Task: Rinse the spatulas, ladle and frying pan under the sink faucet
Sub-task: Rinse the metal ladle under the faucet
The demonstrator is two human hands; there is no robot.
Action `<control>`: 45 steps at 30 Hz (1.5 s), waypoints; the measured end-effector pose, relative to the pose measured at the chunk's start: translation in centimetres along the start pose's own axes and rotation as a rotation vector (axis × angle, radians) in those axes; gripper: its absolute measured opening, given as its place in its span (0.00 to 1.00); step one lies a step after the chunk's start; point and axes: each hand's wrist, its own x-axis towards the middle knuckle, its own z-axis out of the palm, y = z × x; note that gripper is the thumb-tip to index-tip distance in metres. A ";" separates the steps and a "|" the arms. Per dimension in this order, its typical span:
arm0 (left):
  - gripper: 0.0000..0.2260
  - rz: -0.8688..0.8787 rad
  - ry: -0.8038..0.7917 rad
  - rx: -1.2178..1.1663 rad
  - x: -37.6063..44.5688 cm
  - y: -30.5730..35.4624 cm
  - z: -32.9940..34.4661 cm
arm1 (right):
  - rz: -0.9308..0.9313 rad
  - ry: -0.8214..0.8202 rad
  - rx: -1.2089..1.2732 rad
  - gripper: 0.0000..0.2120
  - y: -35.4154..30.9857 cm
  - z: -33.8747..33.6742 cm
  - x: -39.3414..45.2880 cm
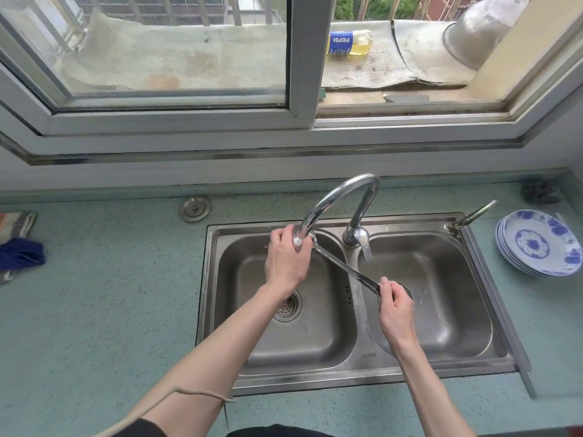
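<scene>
My right hand (396, 305) grips the handle end of the ladle (347, 269) over the right basin, while my left hand (285, 258) curls around its bowl directly under the faucet (334, 197) spout above the left basin of the sink (362, 381), the handle spanning between both hands.

A long-handled stainless-steel ladle (344, 268) is held slantwise over the double-basin stainless-steel sink (372, 378), its small round bowl up at the mouth of the curved chrome gooseneck faucet (334, 200) above the left basin. Its flat, shiny handle runs down and to the right across the divider between the basins, ending over the right basin. The ladle's bowl is mostly hidden, so whether water runs into it cannot be told.
</scene>
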 end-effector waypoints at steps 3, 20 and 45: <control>0.22 0.192 0.039 0.112 0.4 -0.8 1.1 | -0.035 0.030 -0.017 0.20 -0.4 0.2 -0.3; 0.23 -0.269 -0.027 0.075 1.6 0.4 0.2 | -0.013 0.027 -0.008 0.17 0.8 0.7 -1.0; 0.07 -0.671 -0.238 -1.228 1.0 1.7 -1.7 | 0.089 0.095 -0.012 0.17 1.5 1.0 0.6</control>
